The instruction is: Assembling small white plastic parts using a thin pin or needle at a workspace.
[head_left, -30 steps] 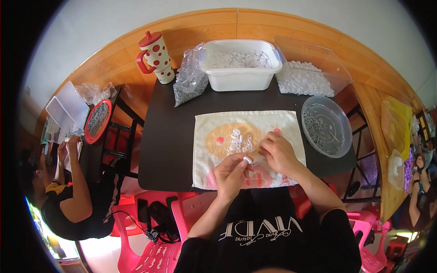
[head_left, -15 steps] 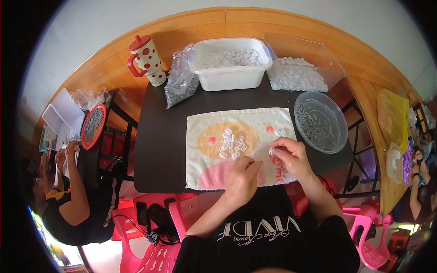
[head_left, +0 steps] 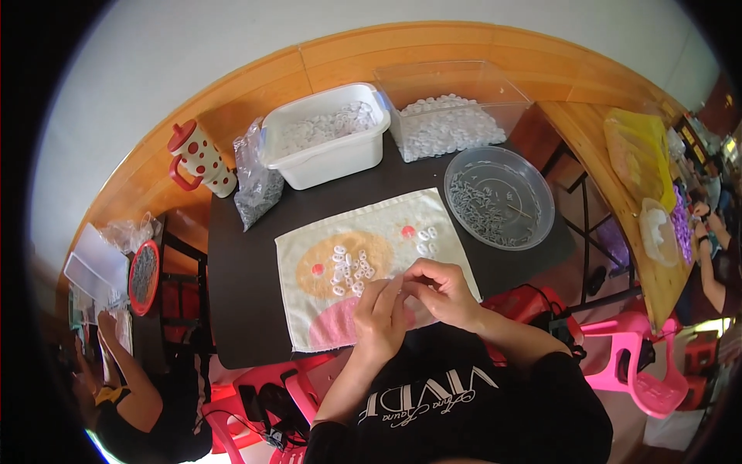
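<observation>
My left hand (head_left: pixel 380 319) and my right hand (head_left: pixel 447 292) meet fingertip to fingertip over the near edge of a patterned towel (head_left: pixel 297 255). Both are closed in a pinch. The small white plastic piece that was in my right fingers is now hidden by them, and what my left fingers grip cannot be made out. Just beyond my hands, a loose pile of small white oval plastic pieces (head_left: pixel 349 269) lies on the towel. To its right sits a smaller group of similar pieces (head_left: pixel 427 240).
On the dark table (head_left: pixel 243 309) stand a spotted tumbler (head_left: pixel 202 161), a bag of grey parts (head_left: pixel 259 182), a white tub (head_left: pixel 332 162), a clear bin of white pieces (head_left: pixel 448 127) and a round tray of grey parts (head_left: pixel 502 197). Another person's arm (head_left: pixel 131 356) is at left.
My right hand has moved in to join my left hand, covering the white piece it held. The view has turned, so the table and its things appear shifted left and tilted.
</observation>
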Available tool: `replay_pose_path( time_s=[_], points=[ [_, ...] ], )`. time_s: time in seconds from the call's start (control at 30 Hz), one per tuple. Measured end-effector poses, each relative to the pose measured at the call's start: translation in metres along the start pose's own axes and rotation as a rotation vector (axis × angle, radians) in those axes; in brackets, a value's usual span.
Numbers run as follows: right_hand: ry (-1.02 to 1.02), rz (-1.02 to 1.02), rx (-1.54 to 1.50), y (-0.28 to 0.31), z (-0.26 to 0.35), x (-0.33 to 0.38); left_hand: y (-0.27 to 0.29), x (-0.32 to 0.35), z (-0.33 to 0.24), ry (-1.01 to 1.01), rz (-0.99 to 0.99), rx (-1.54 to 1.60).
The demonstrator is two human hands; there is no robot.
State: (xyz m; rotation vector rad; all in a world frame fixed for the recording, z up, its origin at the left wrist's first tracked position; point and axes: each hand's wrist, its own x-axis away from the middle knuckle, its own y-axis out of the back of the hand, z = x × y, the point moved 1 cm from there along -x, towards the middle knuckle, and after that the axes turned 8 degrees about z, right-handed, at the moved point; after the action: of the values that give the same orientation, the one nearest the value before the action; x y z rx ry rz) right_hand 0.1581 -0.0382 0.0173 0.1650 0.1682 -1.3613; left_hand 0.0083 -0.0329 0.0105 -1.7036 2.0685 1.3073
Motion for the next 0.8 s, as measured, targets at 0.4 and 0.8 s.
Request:
replay_pose_path(
  time_s=[0.4, 0.8],
  points=[
    [0.085, -0.215, 1.325, 0.217, 0.007, -0.028, -0.013, 0.022, 0.013, 0.381, -0.066, 0.605],
    [-0.007, 0.158, 1.567, 0.203, -0.011, -0.052, -0.012, 0.026, 0.021, 0.428, -0.079, 0.818]
  ],
)
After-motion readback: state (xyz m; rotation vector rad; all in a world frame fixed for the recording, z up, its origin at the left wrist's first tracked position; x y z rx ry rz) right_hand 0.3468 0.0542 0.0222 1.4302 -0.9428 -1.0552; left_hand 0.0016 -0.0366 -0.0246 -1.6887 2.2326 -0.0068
